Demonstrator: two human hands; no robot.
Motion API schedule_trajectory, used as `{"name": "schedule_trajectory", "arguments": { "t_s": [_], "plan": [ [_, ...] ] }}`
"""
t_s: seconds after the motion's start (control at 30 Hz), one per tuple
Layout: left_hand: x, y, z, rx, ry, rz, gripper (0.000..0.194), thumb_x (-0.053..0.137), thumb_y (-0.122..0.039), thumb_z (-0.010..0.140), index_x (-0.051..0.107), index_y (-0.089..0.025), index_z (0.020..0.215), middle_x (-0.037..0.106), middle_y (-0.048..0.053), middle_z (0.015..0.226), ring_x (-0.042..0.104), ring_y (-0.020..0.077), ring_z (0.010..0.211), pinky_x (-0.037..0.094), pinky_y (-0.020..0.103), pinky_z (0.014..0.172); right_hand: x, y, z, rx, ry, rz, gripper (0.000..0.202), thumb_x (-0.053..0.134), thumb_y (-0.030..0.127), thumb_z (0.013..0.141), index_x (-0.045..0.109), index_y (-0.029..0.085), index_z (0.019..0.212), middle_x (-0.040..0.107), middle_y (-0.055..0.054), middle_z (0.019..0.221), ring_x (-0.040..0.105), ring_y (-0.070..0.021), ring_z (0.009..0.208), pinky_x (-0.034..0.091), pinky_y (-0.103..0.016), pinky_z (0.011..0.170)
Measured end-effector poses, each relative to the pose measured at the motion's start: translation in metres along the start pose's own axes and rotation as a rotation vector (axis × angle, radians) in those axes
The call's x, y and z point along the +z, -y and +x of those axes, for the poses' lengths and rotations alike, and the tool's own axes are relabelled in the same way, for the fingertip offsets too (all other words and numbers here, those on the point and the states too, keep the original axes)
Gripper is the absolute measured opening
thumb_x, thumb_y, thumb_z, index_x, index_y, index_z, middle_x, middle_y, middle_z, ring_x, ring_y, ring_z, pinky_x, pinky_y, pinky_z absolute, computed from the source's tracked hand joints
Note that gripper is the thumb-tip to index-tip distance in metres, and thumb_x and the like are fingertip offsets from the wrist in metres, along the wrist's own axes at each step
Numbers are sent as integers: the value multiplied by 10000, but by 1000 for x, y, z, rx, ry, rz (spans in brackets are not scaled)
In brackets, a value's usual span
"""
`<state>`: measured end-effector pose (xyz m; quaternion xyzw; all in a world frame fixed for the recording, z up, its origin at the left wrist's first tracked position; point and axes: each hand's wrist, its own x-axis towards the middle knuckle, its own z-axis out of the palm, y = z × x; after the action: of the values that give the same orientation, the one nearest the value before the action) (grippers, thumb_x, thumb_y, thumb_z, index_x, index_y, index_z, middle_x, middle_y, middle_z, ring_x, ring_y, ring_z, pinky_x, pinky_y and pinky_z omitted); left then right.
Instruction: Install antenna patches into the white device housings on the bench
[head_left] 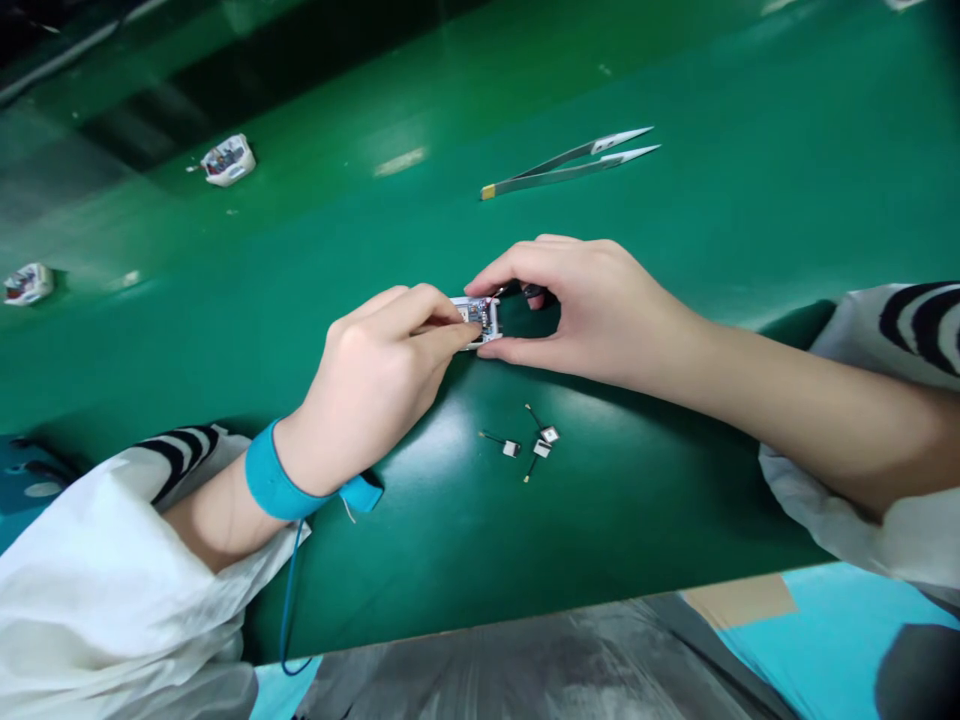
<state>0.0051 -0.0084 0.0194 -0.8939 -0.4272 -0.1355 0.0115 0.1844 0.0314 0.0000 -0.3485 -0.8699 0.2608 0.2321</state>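
A small white device (489,318) with a bare circuit board lies between my two hands above the green mat. The fingertips of my left hand (397,355) are closed on its left part and partly cover the board. Thumb and index finger of my right hand (581,300) pinch its right end from top and bottom, with a dark thin item (532,291) near the curled fingers. Just below my hands lie three small square parts with short black leads: one at the left (511,449), one upper right (550,434) and one below it (542,449).
Tweezers (574,165) lie beyond my right hand, tips to the right. Two similar white devices rest at the far left, one higher (229,160) and one lower (28,285). A blue wrist strap (279,475) with a cord is round my left wrist.
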Motion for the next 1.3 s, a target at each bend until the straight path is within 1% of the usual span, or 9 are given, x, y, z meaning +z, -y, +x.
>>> {"name": "schedule_trajectory", "arguments": {
  "t_s": [0.33, 0.67, 0.83, 0.97, 1.03, 1.1, 1.17, 1.2, 1.3],
  "plan": [
    [0, -2, -1, 4, -25, 58, 178, 457, -215, 825, 631, -214, 864, 620, 16, 835, 561, 149, 728, 463, 261, 599, -1, 1, -1, 24, 14, 5, 255, 617, 319, 689, 567, 193, 906, 600, 0, 907, 540, -138, 803, 432, -278, 730],
    [1, -3, -1, 8, -32, 64, 172, 457, -206, 824, 621, -221, 875, 612, 14, 845, 560, 150, 734, 460, 267, 604, -1, 0, -1, 36, 8, -5, 289, 609, 340, 689, 562, 196, 936, 594, 17, 920, 543, -129, 817, 437, -273, 739],
    [1, -4, -1, -36, 1, 59, 187, 437, -206, 834, 613, -242, 883, 608, 3, 868, 559, 147, 750, 453, 271, 606, 0, 1, -1, 13, -6, -3, 307, 629, 311, 678, 560, 187, 950, 593, 20, 906, 537, -116, 805, 435, -266, 752],
    [1, -4, -1, -39, -12, 55, 170, 449, -203, 827, 608, -247, 867, 607, -7, 859, 560, 144, 744, 457, 269, 598, 1, 0, -2, 25, 20, -1, 326, 617, 342, 691, 542, 192, 970, 578, 10, 935, 536, -131, 838, 436, -287, 770],
    [0, -4, -1, -31, -18, 58, 162, 451, -208, 827, 606, -246, 857, 606, -11, 850, 560, 141, 743, 458, 266, 598, -1, -2, -3, 21, 40, 3, 343, 575, 376, 728, 516, 186, 1008, 559, -3, 974, 531, -136, 871, 437, -292, 782],
    [0, -4, -1, -38, -5, 54, 172, 438, -221, 836, 606, -249, 861, 606, -8, 848, 561, 142, 752, 461, 268, 606, -4, -4, -4, 20, 39, 8, 297, 446, 386, 816, 492, 187, 1031, 538, -6, 991, 521, -130, 907, 434, -295, 800],
    [0, -4, 0, -45, 11, 48, 193, 421, -235, 846, 612, -246, 871, 609, 2, 848, 562, 149, 761, 463, 276, 614, -9, -5, -5, -7, 9, 7, 286, 298, 335, 882, 495, 176, 1016, 521, -11, 987, 499, -119, 958, 421, -294, 835],
    [0, -4, 0, -45, 10, 46, 207, 413, -238, 849, 619, -241, 868, 612, 7, 845, 563, 152, 759, 463, 278, 614, -12, -5, -6, -30, -10, 2, 303, 260, 308, 892, 507, 170, 998, 511, -16, 989, 483, -116, 987, 409, -294, 861],
    [1, -3, 0, -26, -8, 41, 231, 405, -242, 850, 635, -224, 855, 612, 14, 821, 563, 152, 739, 458, 271, 608, -20, 1, -7, -57, -63, -11, 302, 299, 326, 882, 549, 196, 990, 486, -9, 984, 460, -113, 1023, 392, -295, 890]
  ]
}}
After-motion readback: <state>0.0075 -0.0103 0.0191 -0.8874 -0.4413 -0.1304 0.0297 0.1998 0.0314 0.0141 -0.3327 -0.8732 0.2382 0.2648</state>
